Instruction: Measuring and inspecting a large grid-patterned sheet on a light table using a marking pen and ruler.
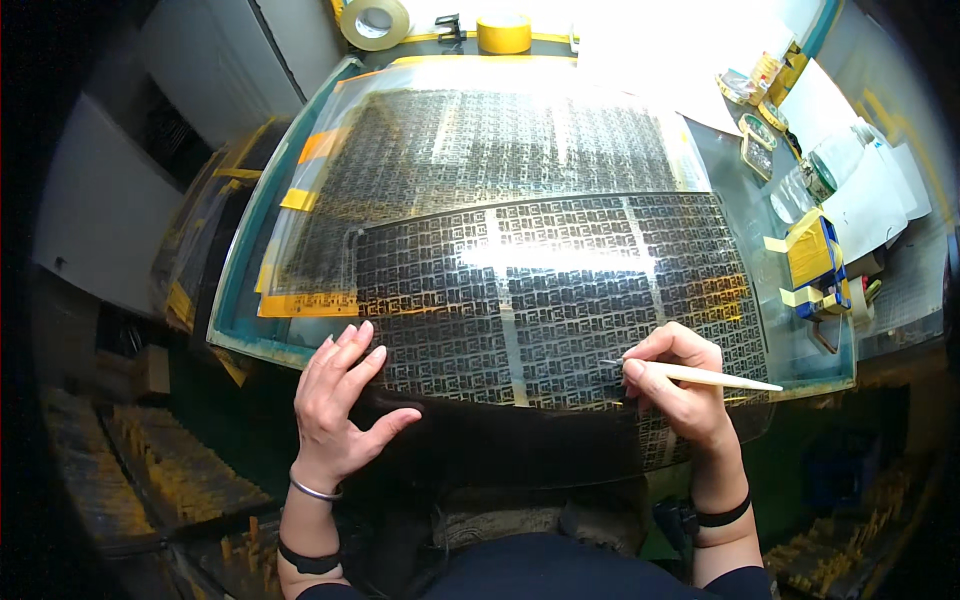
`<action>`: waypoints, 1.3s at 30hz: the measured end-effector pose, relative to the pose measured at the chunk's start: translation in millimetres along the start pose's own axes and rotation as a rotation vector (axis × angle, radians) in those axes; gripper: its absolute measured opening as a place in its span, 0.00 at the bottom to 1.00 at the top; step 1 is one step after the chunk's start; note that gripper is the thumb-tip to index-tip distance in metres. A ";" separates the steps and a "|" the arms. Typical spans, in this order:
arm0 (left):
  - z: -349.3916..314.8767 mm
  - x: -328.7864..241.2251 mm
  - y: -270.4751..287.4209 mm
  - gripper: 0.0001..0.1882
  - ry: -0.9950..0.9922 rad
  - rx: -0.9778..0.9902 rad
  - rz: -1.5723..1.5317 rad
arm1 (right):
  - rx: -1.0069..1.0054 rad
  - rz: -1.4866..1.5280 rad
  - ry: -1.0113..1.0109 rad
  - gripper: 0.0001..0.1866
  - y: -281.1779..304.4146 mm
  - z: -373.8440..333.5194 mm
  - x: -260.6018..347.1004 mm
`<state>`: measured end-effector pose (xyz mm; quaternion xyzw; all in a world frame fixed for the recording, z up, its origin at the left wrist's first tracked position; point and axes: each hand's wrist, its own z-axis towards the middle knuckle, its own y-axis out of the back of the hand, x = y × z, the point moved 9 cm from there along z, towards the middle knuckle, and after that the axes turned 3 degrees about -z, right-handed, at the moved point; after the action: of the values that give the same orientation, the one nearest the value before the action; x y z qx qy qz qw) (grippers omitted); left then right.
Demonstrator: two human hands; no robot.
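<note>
A dark, glossy panel with a dense grid of small repeated patterns and pale strips lies in front of me, its near edge overhanging the table. My left hand rests at the panel's left edge, palm down, fingers stretched out and thumb apart, holding nothing. Pinched like a pen in my right hand is a slim cream-coloured tool with a tapered handle and a thin tip. That tip points left, at the panel's lower right area; whether it touches the surface I cannot tell.
Beneath the panel are patterned sheets with orange and yellow edges, on a glass-topped table. Tape rolls stand at the back. A blue-and-yellow tape dispenser, a clear jar and white papers sit at the right.
</note>
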<state>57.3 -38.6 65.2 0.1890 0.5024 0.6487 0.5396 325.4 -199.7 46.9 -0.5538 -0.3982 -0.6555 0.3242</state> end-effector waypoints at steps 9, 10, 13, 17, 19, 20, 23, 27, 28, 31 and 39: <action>-2.1 -0.5 0.3 0.34 0.010 -0.015 -0.017 | 0.015 0.000 0.050 0.04 -1.1 1.4 -0.7; -2.4 -0.6 0.2 0.34 0.009 -0.017 -0.022 | 0.013 0.008 0.042 0.04 -1.3 1.2 -0.8; -3.3 -0.7 0.3 0.34 0.000 -0.032 -0.014 | 0.009 0.024 0.029 0.04 -1.6 0.3 -0.5; -0.5 -6.5 1.2 0.34 -0.004 0.003 0.016 | 0.005 0.025 0.042 0.04 -1.1 0.0 -0.9; 0.0 -9.1 0.9 0.35 -0.011 0.007 0.044 | -0.009 0.022 0.037 0.04 -1.4 -0.1 -0.5; 0.2 -10.0 0.7 0.35 -0.015 0.009 0.058 | -0.025 0.018 0.031 0.04 -1.0 -0.5 -0.4; 0.1 -7.5 -1.9 0.35 0.005 0.037 0.068 | -0.036 0.016 0.035 0.04 -1.1 -0.6 -1.0; 8.5 -9.6 -3.1 0.34 0.017 0.018 0.085 | -0.073 0.069 0.062 0.05 0.5 1.8 2.0; 10.9 -9.8 -4.1 0.33 0.023 0.008 0.090 | -0.063 0.116 0.056 0.08 2.2 3.9 2.6; 18.7 -8.4 -5.1 0.32 0.059 -0.013 0.112 | -0.166 0.086 0.144 0.13 11.1 6.7 22.1; 44.7 10.1 -8.7 0.29 0.124 -0.061 0.132 | -0.185 -0.914 0.419 0.18 2.5 9.6 25.7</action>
<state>93.4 -10.4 73.7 0.1646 0.5011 0.7084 0.4691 327.6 -192.0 73.2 -0.2058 -0.4666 -0.8598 0.0269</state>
